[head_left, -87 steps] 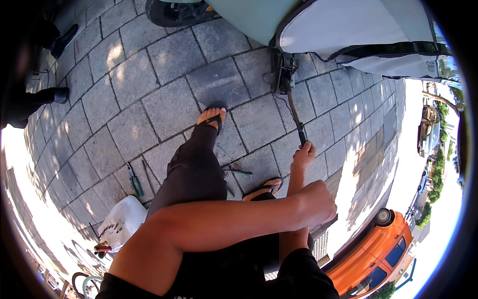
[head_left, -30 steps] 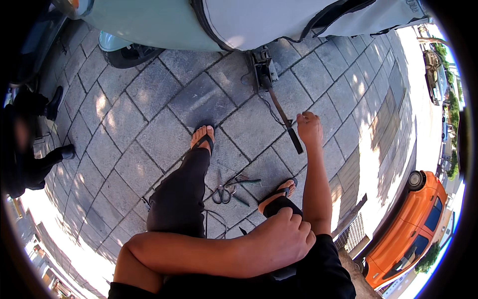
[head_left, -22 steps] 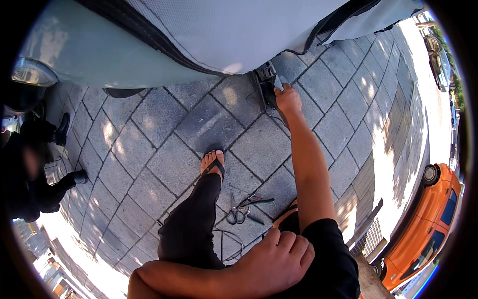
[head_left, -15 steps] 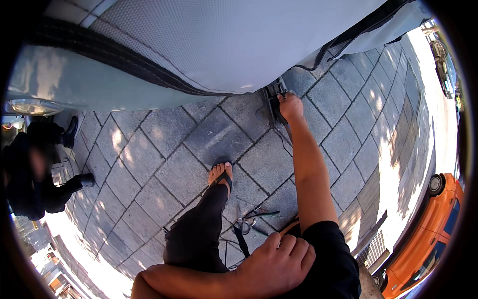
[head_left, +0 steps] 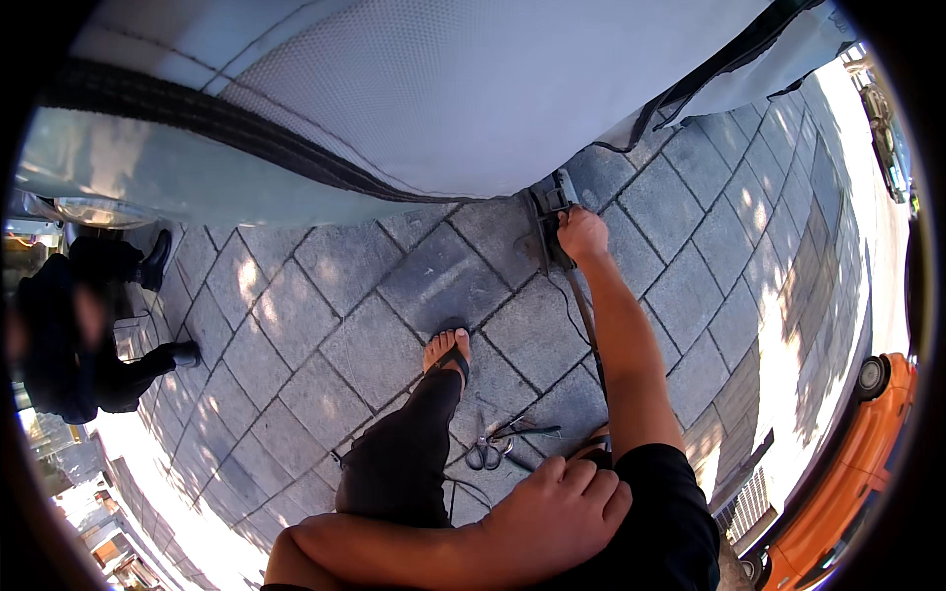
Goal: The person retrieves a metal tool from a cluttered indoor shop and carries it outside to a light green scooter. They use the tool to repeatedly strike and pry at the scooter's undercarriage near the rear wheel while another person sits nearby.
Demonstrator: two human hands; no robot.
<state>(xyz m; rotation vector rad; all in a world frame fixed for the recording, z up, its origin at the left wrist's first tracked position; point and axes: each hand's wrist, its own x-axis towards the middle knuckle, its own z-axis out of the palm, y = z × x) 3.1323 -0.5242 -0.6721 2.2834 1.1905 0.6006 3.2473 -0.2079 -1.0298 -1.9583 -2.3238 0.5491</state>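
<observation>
Two hands show: left hand (head_left: 554, 514) loosely clenched, right hand (head_left: 582, 233) at a dark jack (head_left: 546, 209), its grip unclear

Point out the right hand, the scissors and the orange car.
Right hand (head_left: 583, 234), head view: back of the hand.
Scissors (head_left: 482, 442), head view: near the pivot.
Orange car (head_left: 840, 485), head view: its body side.

Right hand (head_left: 583, 234): relocated from the lower end of the jack's (head_left: 544, 213) handle (head_left: 587, 315) to the jack's right edge.

1 left hand (head_left: 552, 514), 1 right hand (head_left: 583, 234) — 1 metal device (head_left: 548, 209), 1 pair of scissors (head_left: 484, 456) — 1 orange car (head_left: 855, 478).
</observation>
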